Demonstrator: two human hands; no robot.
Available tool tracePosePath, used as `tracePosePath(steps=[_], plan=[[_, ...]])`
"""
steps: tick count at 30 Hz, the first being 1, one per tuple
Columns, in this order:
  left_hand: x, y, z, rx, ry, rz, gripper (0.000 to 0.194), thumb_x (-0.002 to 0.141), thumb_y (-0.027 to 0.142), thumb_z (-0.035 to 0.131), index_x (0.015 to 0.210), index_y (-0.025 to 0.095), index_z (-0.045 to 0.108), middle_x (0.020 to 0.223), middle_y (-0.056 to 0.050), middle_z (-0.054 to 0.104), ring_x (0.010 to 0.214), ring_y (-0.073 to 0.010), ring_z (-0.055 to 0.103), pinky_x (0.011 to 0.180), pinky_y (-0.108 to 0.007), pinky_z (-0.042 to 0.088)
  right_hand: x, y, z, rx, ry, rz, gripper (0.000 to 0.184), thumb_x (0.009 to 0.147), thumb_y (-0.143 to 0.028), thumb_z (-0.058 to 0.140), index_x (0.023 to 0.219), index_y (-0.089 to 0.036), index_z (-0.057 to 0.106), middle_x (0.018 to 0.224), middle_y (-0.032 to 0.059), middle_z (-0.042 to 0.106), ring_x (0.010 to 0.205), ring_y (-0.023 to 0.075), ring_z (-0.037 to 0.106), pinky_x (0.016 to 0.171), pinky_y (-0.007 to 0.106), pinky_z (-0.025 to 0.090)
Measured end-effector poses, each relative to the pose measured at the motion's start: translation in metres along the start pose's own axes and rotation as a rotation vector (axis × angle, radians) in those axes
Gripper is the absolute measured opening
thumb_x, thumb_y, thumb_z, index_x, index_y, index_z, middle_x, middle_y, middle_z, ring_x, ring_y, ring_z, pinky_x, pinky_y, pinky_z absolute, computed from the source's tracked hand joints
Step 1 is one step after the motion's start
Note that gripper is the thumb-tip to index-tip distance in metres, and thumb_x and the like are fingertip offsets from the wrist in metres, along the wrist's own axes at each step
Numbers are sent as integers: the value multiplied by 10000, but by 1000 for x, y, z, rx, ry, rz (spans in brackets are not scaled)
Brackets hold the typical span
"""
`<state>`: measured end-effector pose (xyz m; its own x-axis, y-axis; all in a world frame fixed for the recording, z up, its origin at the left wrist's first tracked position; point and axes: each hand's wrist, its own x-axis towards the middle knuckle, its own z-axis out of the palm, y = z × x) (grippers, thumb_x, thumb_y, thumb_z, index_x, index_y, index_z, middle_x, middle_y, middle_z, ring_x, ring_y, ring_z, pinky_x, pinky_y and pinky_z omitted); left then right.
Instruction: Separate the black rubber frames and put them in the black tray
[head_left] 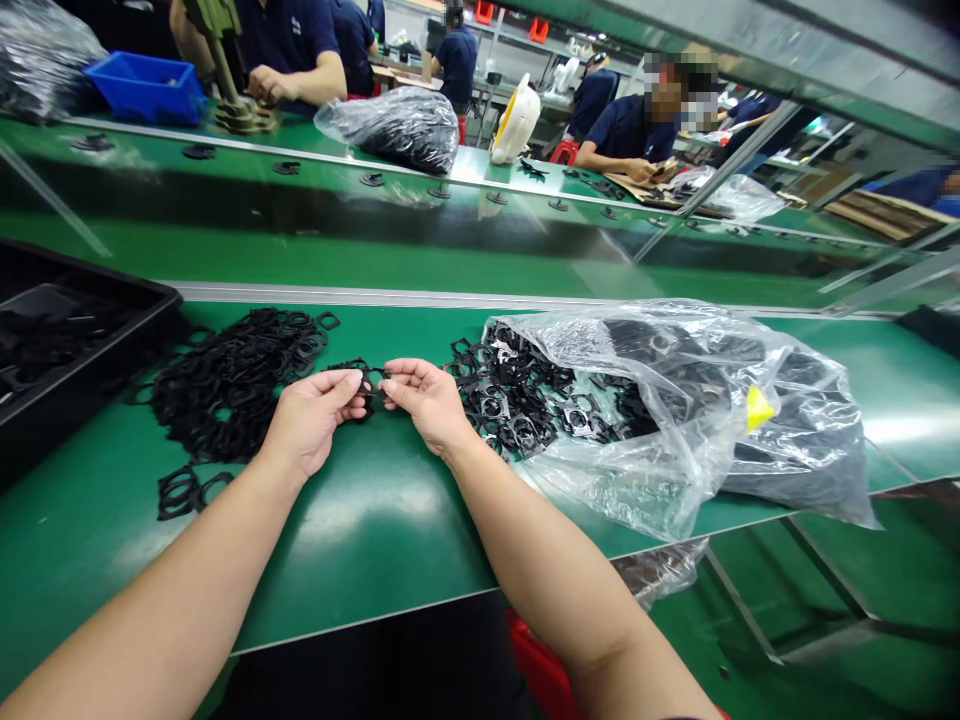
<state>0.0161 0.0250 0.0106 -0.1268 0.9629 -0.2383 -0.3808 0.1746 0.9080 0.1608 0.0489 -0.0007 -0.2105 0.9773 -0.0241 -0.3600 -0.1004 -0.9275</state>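
Note:
My left hand (311, 415) and my right hand (427, 398) meet over the green table (375, 520), both pinching one thin black gasket piece (367, 380) between their fingertips. Left of my hands lies a heap of loose black gaskets (232, 380). To the right, black plastic frame parts (517, 400) spill from the mouth of a clear plastic bag (675, 400). Two gaskets (184, 490) lie apart near my left forearm.
A black tray (67, 340) stands at the left edge. A conveyor belt (375, 215) runs behind the table, carrying small black parts. Across it sit several other workers, with a blue bin (146, 88), a filled plastic bag (397, 125) and a white fan (516, 120).

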Motion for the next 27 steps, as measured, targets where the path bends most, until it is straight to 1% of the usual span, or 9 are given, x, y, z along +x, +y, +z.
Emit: tracePosePath(steps=[5,8,10,13,15,17,19,24,27], plan=[[-2,0,3,-29,6,66,419,516,208,837,903,137,694,797,-17,681,648,-93,605,591,-204,500,-3,-5,0,97,-111,58,408,587,-295,819,953,-195,668,677,-43,639,588,66,585,596,204,520],[-2,1,2,-8,-58,2,390,550,193,815,916,129,696,802,-39,690,631,-99,605,546,-199,473,-4,-8,-1,147,-167,159,392,562,-331,834,879,-176,663,712,-19,676,610,90,638,604,219,543],[-3,1,1,6,-136,-67,334,635,272,773,918,111,698,761,-66,696,637,-126,625,554,-216,477,-4,-8,-1,133,-141,180,390,554,-362,834,831,-163,646,689,-10,681,589,100,647,562,210,538],[-4,1,0,-3,-244,-124,310,748,379,685,878,98,700,780,-97,708,722,-169,662,675,-274,520,-4,-7,1,43,-48,134,368,603,-424,794,777,-152,615,592,-17,650,490,89,605,451,179,484],[-4,1,0,-22,-298,-146,292,766,375,673,839,94,701,815,-103,712,768,-181,669,761,-312,529,-4,-6,2,-30,-9,96,357,643,-452,758,747,-148,603,541,-27,617,433,70,549,410,168,441],[-4,1,0,-40,-312,-169,256,756,340,690,823,93,701,809,-99,709,768,-178,668,756,-304,533,-4,-5,3,-94,9,61,353,681,-478,719,737,-149,604,513,-33,587,416,60,507,408,170,417],[-3,1,-1,-66,-281,-189,216,734,298,714,818,101,700,793,-85,704,737,-164,664,694,-272,535,-5,-4,2,-177,26,-29,330,704,-477,697,769,-162,625,554,-24,593,459,69,514,447,191,430],[-2,2,-2,-126,-262,-198,171,723,260,720,819,120,696,776,-63,690,694,-148,656,631,-253,536,-6,-4,-1,-536,68,-443,140,716,-310,722,822,-227,688,809,21,627,731,129,564,669,267,485],[-2,2,-2,-125,-277,-201,162,721,258,721,803,121,693,757,-58,683,685,-146,653,619,-246,535,-7,-5,-2,-638,35,-540,49,767,-273,679,792,-230,684,821,28,640,785,146,575,711,282,480]])
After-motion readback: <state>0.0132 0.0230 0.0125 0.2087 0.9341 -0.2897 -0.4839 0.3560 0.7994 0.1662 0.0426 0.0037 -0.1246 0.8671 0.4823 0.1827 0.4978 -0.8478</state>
